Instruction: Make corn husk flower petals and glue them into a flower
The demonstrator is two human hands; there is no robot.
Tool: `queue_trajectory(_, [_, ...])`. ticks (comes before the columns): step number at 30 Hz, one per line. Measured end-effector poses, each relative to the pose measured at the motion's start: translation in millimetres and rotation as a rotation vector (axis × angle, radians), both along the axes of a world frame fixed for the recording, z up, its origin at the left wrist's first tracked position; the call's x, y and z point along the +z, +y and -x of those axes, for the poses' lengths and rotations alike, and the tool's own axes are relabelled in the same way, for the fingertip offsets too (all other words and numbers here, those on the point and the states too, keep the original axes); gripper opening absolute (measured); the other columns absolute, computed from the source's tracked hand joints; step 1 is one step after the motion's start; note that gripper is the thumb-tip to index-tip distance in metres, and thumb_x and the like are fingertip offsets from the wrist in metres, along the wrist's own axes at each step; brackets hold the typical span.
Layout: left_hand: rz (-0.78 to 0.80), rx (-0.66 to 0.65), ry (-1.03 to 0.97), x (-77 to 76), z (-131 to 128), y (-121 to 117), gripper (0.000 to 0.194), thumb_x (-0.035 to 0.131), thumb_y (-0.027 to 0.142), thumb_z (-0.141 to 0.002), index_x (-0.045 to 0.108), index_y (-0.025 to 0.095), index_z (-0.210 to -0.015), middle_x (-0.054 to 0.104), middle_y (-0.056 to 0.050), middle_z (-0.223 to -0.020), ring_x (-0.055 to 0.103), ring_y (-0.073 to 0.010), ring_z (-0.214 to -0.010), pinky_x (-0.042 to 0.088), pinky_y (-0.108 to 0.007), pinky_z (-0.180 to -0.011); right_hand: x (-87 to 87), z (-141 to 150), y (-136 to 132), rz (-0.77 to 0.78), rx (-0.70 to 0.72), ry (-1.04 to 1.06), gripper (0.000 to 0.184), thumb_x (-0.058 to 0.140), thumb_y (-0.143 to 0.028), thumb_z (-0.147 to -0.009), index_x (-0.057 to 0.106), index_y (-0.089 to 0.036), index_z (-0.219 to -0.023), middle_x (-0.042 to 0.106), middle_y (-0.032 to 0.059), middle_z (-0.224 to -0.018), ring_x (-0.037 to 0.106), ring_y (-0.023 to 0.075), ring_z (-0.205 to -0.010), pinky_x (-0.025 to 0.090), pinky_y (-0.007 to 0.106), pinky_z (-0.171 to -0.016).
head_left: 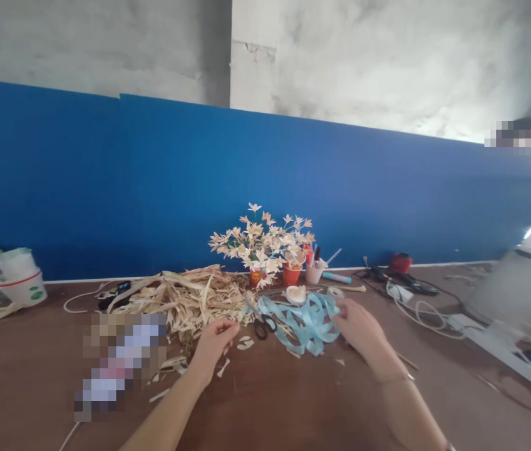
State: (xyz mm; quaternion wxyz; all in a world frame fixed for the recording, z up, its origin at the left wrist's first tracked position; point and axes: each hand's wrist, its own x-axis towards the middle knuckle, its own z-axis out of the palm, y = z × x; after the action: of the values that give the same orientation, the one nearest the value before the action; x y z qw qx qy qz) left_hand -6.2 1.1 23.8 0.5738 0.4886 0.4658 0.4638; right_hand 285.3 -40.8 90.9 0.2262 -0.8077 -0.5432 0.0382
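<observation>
The left hand (213,347) has its finger and thumb tips close together, but I can't tell if they pinch anything. The right hand (362,327) is at the edge of the light blue ribbon (310,329); I can't tell its grip. The ribbon lies in shiny, messy loops beside black-handled scissors (264,326).

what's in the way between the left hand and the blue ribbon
The black-handled scissors lie between the left hand and the blue ribbon, close to the ribbon's left side. A few pale scraps also lie just right of that hand.
</observation>
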Motion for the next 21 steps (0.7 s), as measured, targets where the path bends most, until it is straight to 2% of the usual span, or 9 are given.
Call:
queue_trajectory(3, [-0.008, 0.015, -0.038, -1.8, -1, 1, 0.031, 0.068, 0.043, -0.058, 0.059, 0.015, -0.065, 0.042, 0.008, -0.040, 0.032, -0.0054, -0.039, 0.023, -0.019, -0.042, -20.9, -43, -21, 0.292, -0.273, -0.164, 0.029, 0.051, -0.024, -0.068, 0.064, -0.015, -0.092, 0.061, 0.0204, -0.102, 0.057, 0.0373, -0.098, 0.042, 0.045, -0.073])
queue_trajectory(5, [-0.010, 0.010, -0.051, -3.5, -3, 3, 0.031, 0.069, 0.043, -0.058, 0.059, 0.014, -0.065, 0.042, 0.008, -0.040, 0.032, -0.0055, -0.039, 0.023, -0.019, -0.042, -41.5, -59, -26, 0.386, -0.328, -0.165, 0.032, 0.051, -0.020, -0.068, 0.062, -0.014, -0.097, 0.060, 0.0212, -0.103, 0.058, 0.0371, -0.098, 0.043, 0.046, -0.073])
queue_trajectory(9, [-0.019, -0.007, -0.064, -4.1, -5, 3, 0.031, 0.069, 0.043, -0.058, 0.060, 0.013, -0.065, 0.043, 0.007, -0.041, 0.033, -0.0056, -0.040, 0.023, -0.019, -0.042, -71.0, -72, -21, 0.317, -0.227, -0.236, 0.036, 0.046, -0.015, -0.069, 0.057, -0.014, -0.104, 0.062, 0.0185, -0.098, 0.059, 0.0346, -0.096, 0.043, 0.043, -0.074])
queue_trajectory(12, [-0.012, 0.009, -0.067, -3.2, -5, 1, 0.031, 0.069, 0.043, -0.058, 0.059, 0.014, -0.064, 0.043, 0.007, -0.041, 0.033, -0.0058, -0.040, 0.024, -0.019, -0.042, -74.0, -79, -18, 0.279, -0.224, -0.198, 0.032, 0.043, -0.018, -0.073, 0.057, -0.012, -0.101, 0.063, 0.0193, -0.092, 0.062, 0.0339, -0.089, 0.044, 0.039, -0.070])
queue_trajectory(15, [-0.013, -0.003, -0.064, -4.5, -5, 2, 0.031, 0.068, 0.044, -0.058, 0.059, 0.015, -0.063, 0.043, 0.007, -0.041, 0.033, -0.0060, -0.040, 0.024, -0.019, -0.042, -66.8, -83, -19, 0.156, -0.279, -0.140, 0.033, 0.041, -0.032, -0.077, 0.058, -0.012, -0.097, 0.064, 0.0194, -0.087, 0.063, 0.0337, -0.080, 0.045, 0.038, -0.063])
queue_trajectory(17, [-0.023, -0.003, -0.055, -6.4, -6, 3, 0.031, 0.067, 0.045, -0.059, 0.059, 0.015, -0.064, 0.043, 0.007, -0.042, 0.034, -0.0060, -0.040, 0.024, -0.020, -0.043, -61.4, -80, -19, -0.031, -0.268, -0.102, 0.037, 0.041, -0.040, -0.077, 0.059, -0.014, -0.097, 0.065, 0.0168, -0.086, 0.063, 0.0328, -0.079, 0.044, 0.036, -0.060])
queue_trajectory(19, [-0.027, 0.016, -0.039, -7.6, -6, 4, 0.031, 0.067, 0.044, -0.060, 0.059, 0.015, -0.065, 0.042, 0.008, -0.041, 0.033, -0.0059, -0.039, 0.023, -0.020, -0.043, -58.0, -68, -16, -0.278, -0.173, -0.001, 0.037, 0.045, -0.043, -0.075, 0.059, -0.015, -0.095, 0.066, 0.0124, -0.085, 0.062, 0.0299, -0.079, 0.044, 0.033, -0.061])
queue_trajectory(21, [-0.026, 0.042, -0.016, -7.3, -6, 4, 0.030, 0.066, 0.043, -0.061, 0.060, 0.015, -0.067, 0.041, 0.008, -0.041, 0.032, -0.0058, -0.038, 0.022, -0.020, -0.042, -56.8, -45, -10, -0.486, 0.035, 0.174, 0.034, 0.050, -0.044, -0.074, 0.060, -0.015, -0.090, 0.065, 0.0081, -0.081, 0.061, 0.0248, -0.075, 0.045, 0.029, -0.062])
